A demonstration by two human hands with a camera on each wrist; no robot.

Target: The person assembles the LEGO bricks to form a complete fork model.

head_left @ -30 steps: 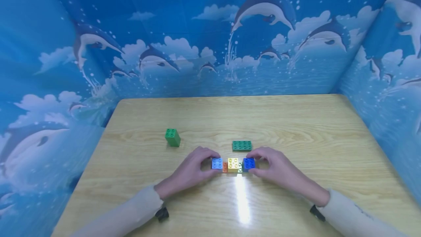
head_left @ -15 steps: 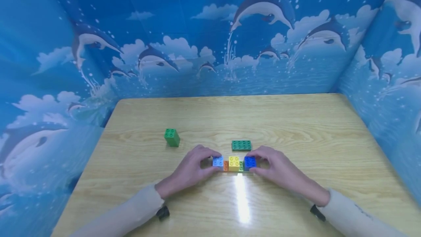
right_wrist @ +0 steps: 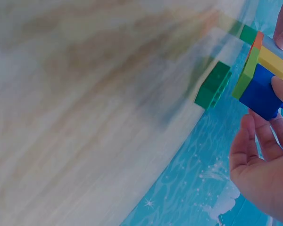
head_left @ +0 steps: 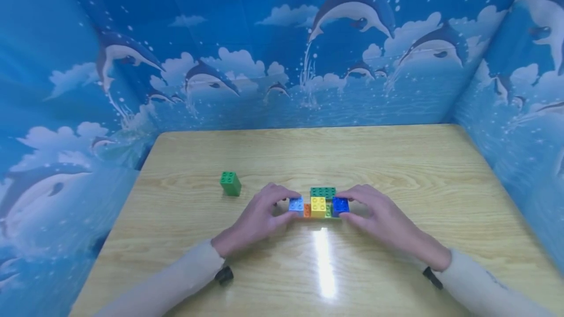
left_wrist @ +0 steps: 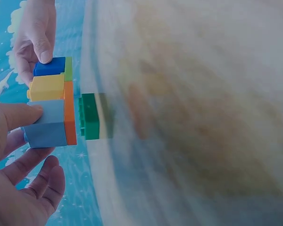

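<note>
Both hands hold one row of joined toy building bricks between them, raised off the table. On top are a light blue brick (head_left: 296,204), a yellow brick (head_left: 318,207) and a dark blue brick (head_left: 340,206). Beneath these run an orange brick (left_wrist: 70,113) and a light green brick (right_wrist: 245,74). My left hand (head_left: 269,212) pinches the light blue end between thumb and fingers. At the dark blue end, my right hand (head_left: 376,209) pinches likewise. Just beyond the row a flat green eight-stud brick (head_left: 323,192) lies on the table, its near edge overlapped in the head view.
A taller green block (head_left: 231,184) stands on the wooden table (head_left: 198,150) to the left of the hands. Dolphin-printed blue cloth (head_left: 264,38) hangs behind the table and along its sides. A bright reflection crosses the tabletop in front of the bricks.
Over the last half second both hands have lifted the brick row and carried it away from the body and slightly right, closer to the flat green brick. The green pieces have stayed put.
</note>
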